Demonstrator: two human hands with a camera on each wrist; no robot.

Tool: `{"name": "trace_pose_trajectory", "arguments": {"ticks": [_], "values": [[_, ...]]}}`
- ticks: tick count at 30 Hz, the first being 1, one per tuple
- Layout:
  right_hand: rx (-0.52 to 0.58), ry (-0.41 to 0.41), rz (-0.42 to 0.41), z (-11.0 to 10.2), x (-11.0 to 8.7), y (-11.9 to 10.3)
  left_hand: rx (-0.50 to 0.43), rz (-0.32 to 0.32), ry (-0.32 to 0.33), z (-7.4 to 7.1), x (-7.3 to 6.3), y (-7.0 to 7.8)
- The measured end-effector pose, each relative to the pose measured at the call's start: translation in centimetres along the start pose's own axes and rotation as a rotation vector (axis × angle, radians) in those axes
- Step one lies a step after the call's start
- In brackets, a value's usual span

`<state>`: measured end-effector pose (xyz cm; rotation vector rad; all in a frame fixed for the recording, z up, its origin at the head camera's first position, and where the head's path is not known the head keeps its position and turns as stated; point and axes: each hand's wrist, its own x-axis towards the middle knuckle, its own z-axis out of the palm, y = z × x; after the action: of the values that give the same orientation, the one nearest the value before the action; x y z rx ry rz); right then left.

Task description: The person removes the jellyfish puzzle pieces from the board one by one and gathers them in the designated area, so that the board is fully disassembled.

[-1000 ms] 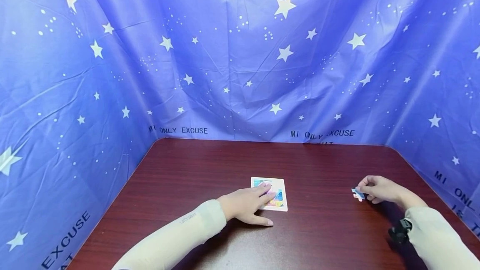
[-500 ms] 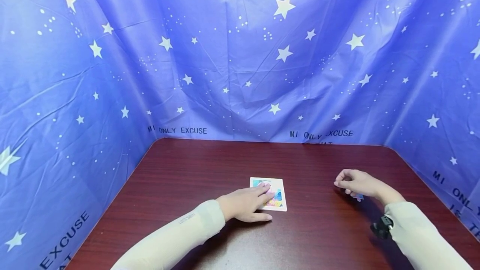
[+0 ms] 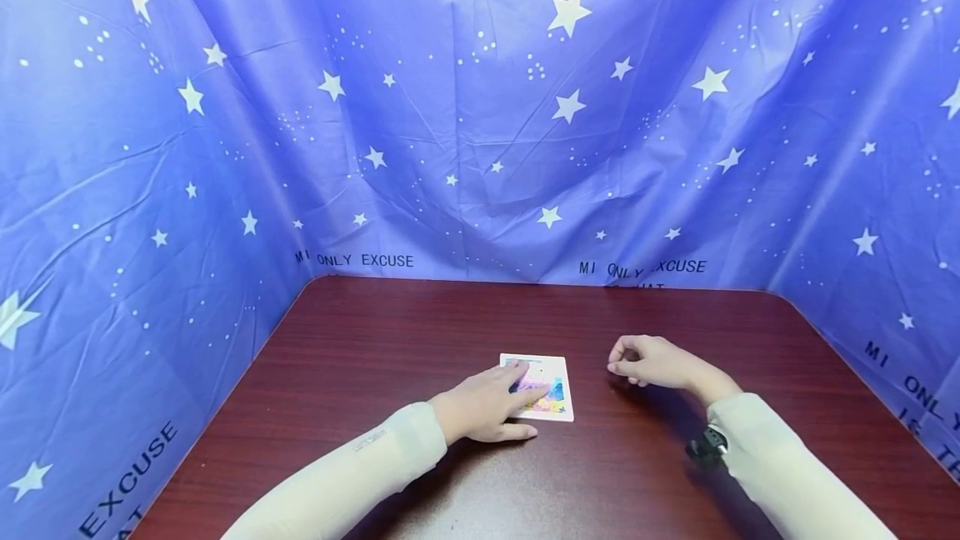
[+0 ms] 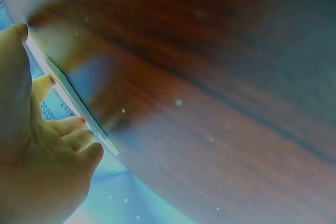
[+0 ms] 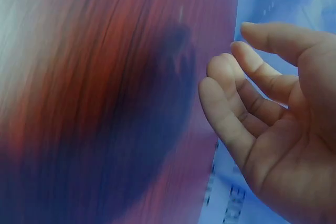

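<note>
One big starry blue curtain across the top and both sides of the head frame, probably hung as a backdrop. One reddish-brown table below, handy as a flat work surface. Two pale sleeves: left sleeve lower left, right sleeve lower right, both angled inward, likely for reach. Two hands. Left hand, lower centre, spread flat on the picture board, not gripping, likely to stop sliding. Right hand, right of centre, fingers loosely curled, nothing visible in its hold. Just one board, lower centre, face up, presumably to show the picture. One black wrist gadget, lower right, probably strapped on.
</note>
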<state>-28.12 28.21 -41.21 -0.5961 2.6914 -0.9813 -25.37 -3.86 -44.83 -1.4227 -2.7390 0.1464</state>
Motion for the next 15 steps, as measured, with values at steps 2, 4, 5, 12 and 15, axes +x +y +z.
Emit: {"name": "trace_pose_trajectory", "arguments": {"ticks": [2, 4, 5, 12, 15], "values": [[-0.007, -0.005, -0.015, 0.6, 0.7, -0.7, 0.023, 0.0, 0.015, 0.1, 0.0, 0.0], [-0.005, -0.015, -0.032, 1.3, 1.4, -1.3, 0.028, -0.004, 0.027, 0.1, 0.1, 0.1], [-0.001, -0.019, -0.039, 1.6, 1.6, -1.5, 0.026, -0.005, 0.029, 0.1, 0.1, 0.2], [0.006, -0.022, -0.08, 3.0, 3.3, -3.1, -0.006, -0.012, 0.002, -0.1, 0.2, 0.1], [-0.037, -0.006, -0.093, 3.6, 4.1, -3.6, -0.014, -0.021, -0.022, -0.2, 0.0, 0.0]]}}
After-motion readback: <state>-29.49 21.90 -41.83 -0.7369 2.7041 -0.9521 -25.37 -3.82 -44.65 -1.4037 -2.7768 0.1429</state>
